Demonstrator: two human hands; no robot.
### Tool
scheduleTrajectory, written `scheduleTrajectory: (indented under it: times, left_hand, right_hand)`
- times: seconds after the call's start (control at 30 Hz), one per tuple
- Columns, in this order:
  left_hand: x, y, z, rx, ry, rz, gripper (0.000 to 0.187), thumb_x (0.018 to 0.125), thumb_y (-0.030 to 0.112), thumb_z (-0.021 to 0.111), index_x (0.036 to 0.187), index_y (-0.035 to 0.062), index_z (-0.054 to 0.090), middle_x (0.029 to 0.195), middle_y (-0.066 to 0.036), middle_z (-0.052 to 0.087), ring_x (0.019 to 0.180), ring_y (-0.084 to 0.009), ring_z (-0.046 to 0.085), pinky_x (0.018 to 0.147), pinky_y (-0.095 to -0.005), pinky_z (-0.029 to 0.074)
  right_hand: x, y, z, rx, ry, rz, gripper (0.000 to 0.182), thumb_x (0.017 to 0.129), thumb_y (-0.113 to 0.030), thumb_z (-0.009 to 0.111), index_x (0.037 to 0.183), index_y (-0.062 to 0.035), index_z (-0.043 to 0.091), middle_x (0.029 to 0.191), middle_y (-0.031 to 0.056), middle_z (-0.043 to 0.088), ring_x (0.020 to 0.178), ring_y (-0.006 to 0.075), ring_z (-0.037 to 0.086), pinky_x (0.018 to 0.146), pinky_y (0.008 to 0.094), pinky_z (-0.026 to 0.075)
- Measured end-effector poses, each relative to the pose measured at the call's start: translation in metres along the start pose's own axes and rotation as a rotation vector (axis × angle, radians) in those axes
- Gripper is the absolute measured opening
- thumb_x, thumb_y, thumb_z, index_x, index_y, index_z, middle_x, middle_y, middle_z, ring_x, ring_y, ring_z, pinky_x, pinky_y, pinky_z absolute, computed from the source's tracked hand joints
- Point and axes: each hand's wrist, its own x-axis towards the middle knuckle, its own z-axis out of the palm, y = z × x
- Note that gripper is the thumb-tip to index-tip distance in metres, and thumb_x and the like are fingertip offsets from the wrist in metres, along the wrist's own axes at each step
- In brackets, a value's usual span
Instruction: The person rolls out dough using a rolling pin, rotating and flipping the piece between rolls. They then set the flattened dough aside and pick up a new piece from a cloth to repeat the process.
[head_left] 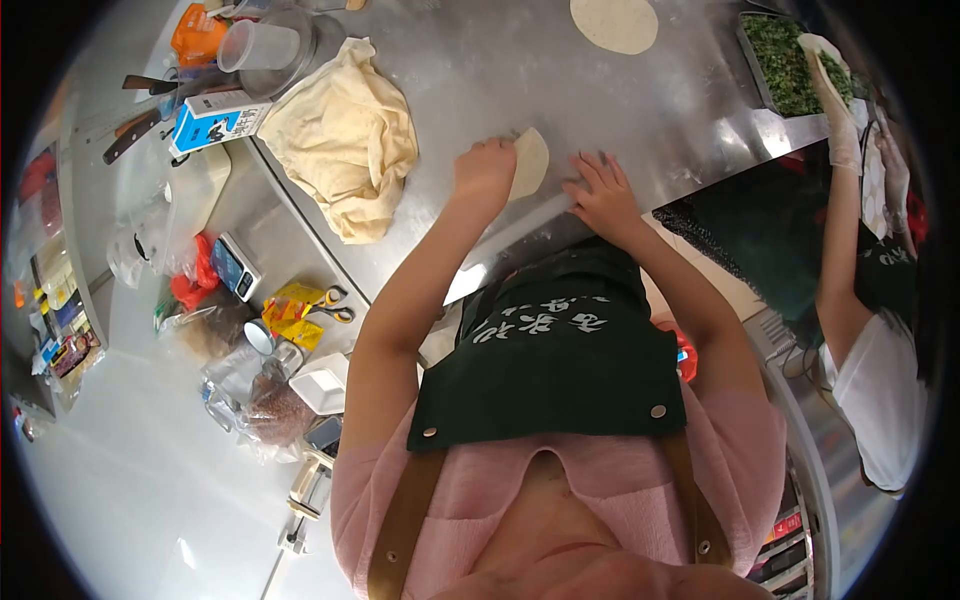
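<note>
A small flat dough round [531, 164] is on the metal worktop. My left hand [486, 172] is closed on its left edge, fingers curled and partly hidden. To the right, my right hand [603, 192] has its fingers spread, palm down, close to the steel. A pale rod that looks like a rolling pin [522, 228] lies in front of the dough, and its right end meets my right hand. Left of my left hand sits a heap of cream-coloured cloth [345, 135].
Another flat dough round [615, 22] lies at the far side. At right, a co-worker's gloved hand [843, 135] holds dough with green filling beside a tray of chopped greens [752, 65]. A milk carton [218, 122], scissors [338, 304] and a scale [236, 266] are at left.
</note>
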Motion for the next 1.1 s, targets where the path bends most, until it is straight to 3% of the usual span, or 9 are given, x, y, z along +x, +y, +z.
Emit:
scheduleTrajectory:
  times: [0.2,0.3,0.4,0.5,0.6,0.7,0.8,1.0,1.1]
  left_hand:
    - [-0.037,-0.014,-0.062,-0.699,-0.023,-0.088,0.019,0.082,0.011,0.063,0.098,0.0023,0.065,0.093,-0.017,0.067,0.088,-0.0367,0.063,0.074,-0.0413,0.052]
    - [-0.025,-0.034,-0.024,-0.853,0.080,-0.135,0.022,0.081,0.014,0.066,0.098,-0.0001,0.065,0.089,-0.018,0.067,0.086,-0.0373,0.063,0.074,-0.0406,0.050]
    - [-0.006,-0.047,0.034,-0.451,0.069,-0.126,0.025,0.081,0.013,0.066,0.103,0.0007,0.066,0.085,-0.018,0.067,0.076,-0.0263,0.064,0.071,-0.0335,0.049]
    - [0.001,-0.049,0.020,-0.813,-0.040,-0.302,0.028,0.083,0.010,0.064,0.109,0.0012,0.066,0.097,-0.018,0.068,0.085,-0.0287,0.065,0.077,-0.0338,0.049]
    - [0.009,-0.059,0.041,-1.371,-0.007,-0.366,0.030,0.085,0.010,0.062,0.113,-0.0018,0.064,0.097,-0.011,0.068,0.086,-0.0182,0.063,0.077,-0.0298,0.047]
    - [0.014,-0.057,0.039,-1.536,-0.012,-0.388,0.030,0.087,0.010,0.063,0.113,-0.0054,0.064,0.095,-0.006,0.066,0.086,-0.0127,0.059,0.075,-0.0270,0.046]
    - [0.017,-0.056,0.032,-1.453,-0.049,-0.396,0.036,0.090,0.010,0.060,0.121,-0.0074,0.059,0.103,-0.010,0.067,0.091,-0.0160,0.062,0.082,-0.0270,0.048]
    - [0.040,-0.053,0.028,-1.418,0.031,-0.439,0.031,0.086,0.011,0.066,0.111,-0.0070,0.064,0.099,-0.010,0.068,0.086,-0.0166,0.063,0.076,-0.0288,0.049]
    - [0.049,-0.058,0.027,-1.274,-0.073,-0.389,0.031,0.076,0.013,0.072,0.102,-0.0045,0.068,0.092,-0.012,0.069,0.083,-0.0171,0.064,0.072,-0.0302,0.050]
  right_hand:
    - [-0.019,0.005,-0.037,0.113,-0.017,0.024,0.033,0.063,-0.015,0.075,0.094,-0.0137,0.063,0.092,0.0023,0.054,0.097,0.0240,0.052,0.105,0.0447,0.035]
    - [-0.009,0.007,-0.051,0.119,-0.007,0.008,0.033,0.063,-0.014,0.075,0.093,-0.0128,0.063,0.095,0.0028,0.055,0.098,0.0246,0.052,0.102,0.0428,0.037]
    - [0.021,0.016,-0.045,0.143,-0.031,-0.068,0.033,0.064,-0.016,0.075,0.094,-0.0112,0.063,0.097,0.0028,0.056,0.098,0.0249,0.052,0.102,0.0412,0.037]
    - [0.058,0.021,-0.037,0.116,-0.026,-0.168,0.035,0.065,-0.017,0.076,0.096,-0.0106,0.062,0.098,0.0046,0.056,0.100,0.0264,0.051,0.096,0.0420,0.038]
    - [0.085,0.021,-0.025,0.091,-0.127,-0.059,0.039,0.075,-0.029,0.072,0.107,-0.0088,0.062,0.115,0.0070,0.057,0.113,0.0279,0.049,0.105,0.0417,0.034]
    - [0.099,0.016,0.009,-0.118,0.089,0.084,0.049,0.083,-0.035,0.064,0.123,-0.0071,0.056,0.134,0.0114,0.049,0.128,0.0303,0.041,0.110,0.0453,0.030]
    - [0.070,0.009,0.018,-0.197,0.016,0.169,0.056,0.088,-0.035,0.057,0.134,-0.0049,0.048,0.145,0.0142,0.038,0.136,0.0309,0.033,0.112,0.0489,0.026]
    - [0.131,0.011,0.015,-0.156,0.028,0.195,0.059,0.088,-0.033,0.055,0.138,-0.0044,0.044,0.149,0.0156,0.035,0.139,0.0306,0.030,0.113,0.0504,0.024]
    - [0.141,0.012,0.019,-0.220,0.077,0.141,0.060,0.088,-0.035,0.055,0.138,-0.0041,0.043,0.149,0.0158,0.034,0.139,0.0310,0.030,0.113,0.0509,0.023]
